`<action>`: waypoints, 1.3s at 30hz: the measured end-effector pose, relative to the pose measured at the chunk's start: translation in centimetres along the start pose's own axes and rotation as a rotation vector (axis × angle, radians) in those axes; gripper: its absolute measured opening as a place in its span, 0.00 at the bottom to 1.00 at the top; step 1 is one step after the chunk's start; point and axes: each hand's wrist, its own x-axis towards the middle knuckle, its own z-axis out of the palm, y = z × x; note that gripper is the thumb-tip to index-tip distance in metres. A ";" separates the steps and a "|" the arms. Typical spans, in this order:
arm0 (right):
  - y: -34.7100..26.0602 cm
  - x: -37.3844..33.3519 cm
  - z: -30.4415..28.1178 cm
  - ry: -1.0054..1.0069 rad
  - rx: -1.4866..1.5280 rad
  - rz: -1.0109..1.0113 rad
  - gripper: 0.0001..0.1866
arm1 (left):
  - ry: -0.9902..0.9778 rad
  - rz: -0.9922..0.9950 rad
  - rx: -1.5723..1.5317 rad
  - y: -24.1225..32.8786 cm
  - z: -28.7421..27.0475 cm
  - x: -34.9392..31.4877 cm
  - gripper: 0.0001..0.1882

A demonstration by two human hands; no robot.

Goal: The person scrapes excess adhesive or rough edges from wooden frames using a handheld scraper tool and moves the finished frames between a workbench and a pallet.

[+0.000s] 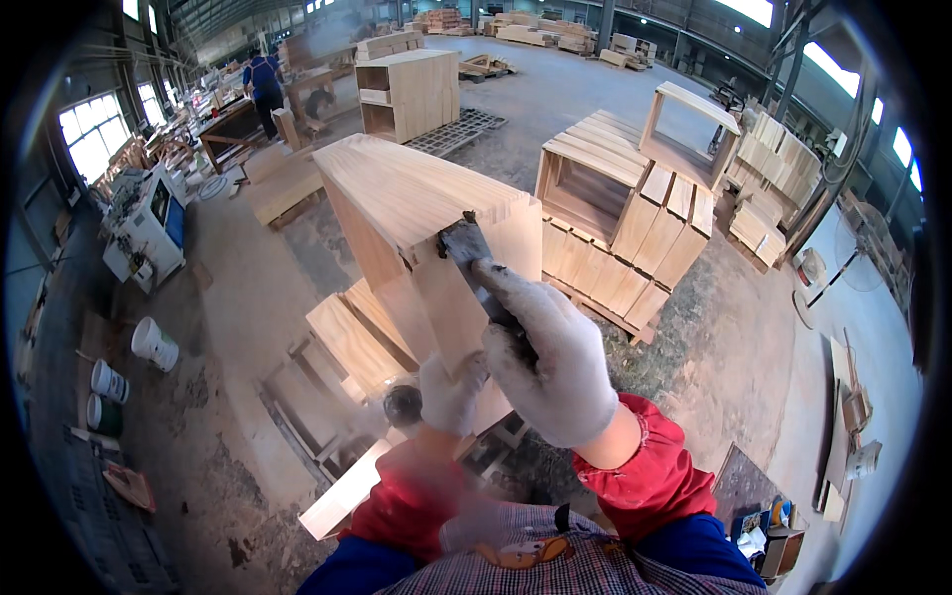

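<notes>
A pale wooden box (397,188) with jointed corners stands tilted right in front of me. My right hand (555,367), in a white glove, is closed around a putty knife (476,263). Its blade carries dark filler and lies against the box's near upper corner. Lower down, my left hand (451,395), also white-gloved and slightly blurred, is closed on the near edge of the box; its fingertips are partly hidden. Beside that hand is a dark round object (402,405) whose kind I cannot make out.
Stacked open wooden boxes (625,213) stand to the right on a pallet. Another wooden cabinet (421,89) is farther back. White buckets (155,344) and a white machine (149,228) line the left side. A person in blue (264,89) stands at the far left, near a workbench.
</notes>
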 end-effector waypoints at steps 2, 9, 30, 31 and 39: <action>0.4 0.2 0.4 0.011 -0.016 -0.028 0.23 | -0.034 0.023 0.032 -0.2 -0.4 -0.1 0.12; 1.6 2.8 -1.7 0.188 -0.229 -0.101 0.20 | -0.056 -0.007 0.160 0.5 -0.5 -0.6 0.08; -1.3 5.1 -7.8 -0.497 -0.610 -0.309 0.23 | -0.084 0.135 0.262 0.0 -0.8 -0.2 0.11; -1.0 5.3 -8.1 -0.479 -0.594 -0.317 0.23 | -0.088 0.176 0.291 0.0 -0.9 -0.2 0.11; 2.3 4.9 -11.0 -0.317 -0.505 -0.281 0.21 | -0.023 0.036 0.135 0.0 -0.8 -0.4 0.11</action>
